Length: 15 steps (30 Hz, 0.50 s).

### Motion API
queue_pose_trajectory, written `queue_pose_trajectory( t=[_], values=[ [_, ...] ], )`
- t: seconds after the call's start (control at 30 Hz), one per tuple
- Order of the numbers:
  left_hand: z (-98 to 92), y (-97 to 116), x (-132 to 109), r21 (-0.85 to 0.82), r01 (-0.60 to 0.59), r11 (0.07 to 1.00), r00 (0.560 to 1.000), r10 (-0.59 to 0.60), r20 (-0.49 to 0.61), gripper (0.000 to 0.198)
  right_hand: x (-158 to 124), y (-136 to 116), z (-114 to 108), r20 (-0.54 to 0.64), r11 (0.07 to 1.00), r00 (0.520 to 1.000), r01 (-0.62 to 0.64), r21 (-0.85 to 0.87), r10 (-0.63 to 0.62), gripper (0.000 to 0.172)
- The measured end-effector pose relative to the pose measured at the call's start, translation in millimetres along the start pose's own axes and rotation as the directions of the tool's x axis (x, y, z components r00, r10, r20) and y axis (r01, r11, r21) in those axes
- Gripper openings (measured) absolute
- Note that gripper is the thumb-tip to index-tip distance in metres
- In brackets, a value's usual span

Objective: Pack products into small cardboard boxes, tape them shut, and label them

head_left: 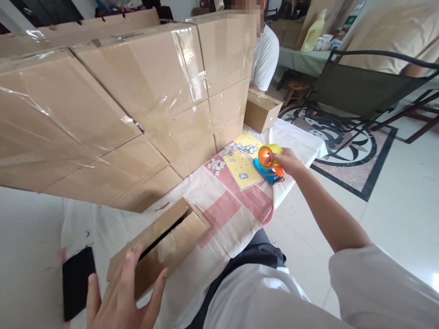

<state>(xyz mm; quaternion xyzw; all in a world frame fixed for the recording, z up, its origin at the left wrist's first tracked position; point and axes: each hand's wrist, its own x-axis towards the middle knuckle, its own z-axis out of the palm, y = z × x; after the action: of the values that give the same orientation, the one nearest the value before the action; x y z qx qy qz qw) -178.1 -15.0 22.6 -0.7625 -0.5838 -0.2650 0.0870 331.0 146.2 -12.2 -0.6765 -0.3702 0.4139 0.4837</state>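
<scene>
With fingers spread, my left hand (125, 292) is at the near end of a small cardboard box (181, 237); whether it touches the box I cannot tell. A dark gap runs along the middle of the box's top, between its two flaps. At the far right of the table, my right hand (290, 162) is closed on a tape dispenser (265, 171), blue with an orange hub and a yellowish roll of tape. Beside the dispenser lies a yellow printed sheet (242, 169), with small white paper pieces (216, 165) scattered to its left.
Stacked, taped cardboard boxes (164, 91) form a wall along the table's far side. Another small box (262, 112) stands beyond, near a person in a white shirt (267, 55). A black phone-like slab (79, 283) lies at left. A dark folding chair (366, 91) stands right.
</scene>
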Motion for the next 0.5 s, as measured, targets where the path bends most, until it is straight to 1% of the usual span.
queue_pose_trajectory(
  t=[0.03,0.07,0.1,0.17,0.2,0.23,0.27,0.3,0.33,0.37,0.4,0.43,0.5],
  values=[
    [1.4,10.6,4.3,-0.062,-0.011,0.998,0.999,0.009,-0.043,0.072,-10.9,2.3,6.8,0.015,0.998,1.0,0.014,0.058,-0.015,0.011],
    [5.3,23.6,8.7,-0.138,-0.047,0.989,0.996,0.036,-0.079,0.066,-24.3,3.4,14.7,0.05,0.993,0.998,0.02,0.117,-0.026,0.012],
    [11.8,38.7,12.9,-0.223,-0.108,0.969,0.99,0.084,-0.112,0.061,-40.0,3.2,23.5,0.101,0.983,0.994,0.021,0.183,-0.04,0.013],
    [32.1,73.3,20.7,-0.389,-0.228,0.893,0.972,0.185,-0.146,0.056,-76.5,-1.4,43.8,0.243,0.951,0.967,0.002,0.31,-0.081,0.017],
    [44.9,91.3,24.2,-0.454,-0.253,0.854,0.967,0.211,-0.143,0.056,-96.2,-5.1,55.1,0.302,0.936,0.947,-0.01,0.352,-0.104,0.019],
    [58.5,108.6,27.4,-0.503,-0.232,0.832,0.973,0.207,-0.106,0.058,-115.7,-8.8,66.9,0.355,0.929,0.927,-0.022,0.37,-0.12,0.021],
    [72.1,124.3,30.2,-0.531,-0.176,0.829,0.982,0.183,-0.041,0.063,-134.1,-11.9,78.9,0.373,0.922,0.919,-0.027,0.385,-0.129,0.023],
    [85.0,137.7,32.8,-0.549,-0.105,0.829,0.988,0.151,0.039,0.069,-150.6,-13.6,90.6,0.363,0.914,0.923,-0.032,0.404,-0.129,0.026],
    [96.5,148.0,35.1,-0.57,-0.023,0.821,0.985,0.116,0.127,0.073,-164.3,-13.3,101.3,0.326,0.901,0.938,-0.034,0.432,-0.121,0.028],
    [106.4,155.1,37.0,-0.606,0.061,0.793,0.973,0.087,0.212,0.073,-174.7,-10.7,110.2,0.278,0.882,0.953,-0.028,0.47,-0.118,0.031],
    [114.7,159.0,38.5,-0.654,0.15,0.741,0.952,0.069,0.297,0.071,-181.5,-5.9,116.6,0.247,0.862,0.961,-0.02,0.506,-0.122,0.035],
    [121.8,160.2,39.6,-0.699,0.239,0.674,0.924,0.065,0.378,0.067,-185.0,0.8,120.0,0.243,0.848,0.96,-0.011,0.53,-0.139,0.038],
    [134.0,157.3,39.2,-0.746,0.373,0.552,0.86,0.096,0.501,0.06,-183.5,17.6,117.9,0.295,0.858,0.931,0.037,0.512,-0.216,0.04]
  ],
)
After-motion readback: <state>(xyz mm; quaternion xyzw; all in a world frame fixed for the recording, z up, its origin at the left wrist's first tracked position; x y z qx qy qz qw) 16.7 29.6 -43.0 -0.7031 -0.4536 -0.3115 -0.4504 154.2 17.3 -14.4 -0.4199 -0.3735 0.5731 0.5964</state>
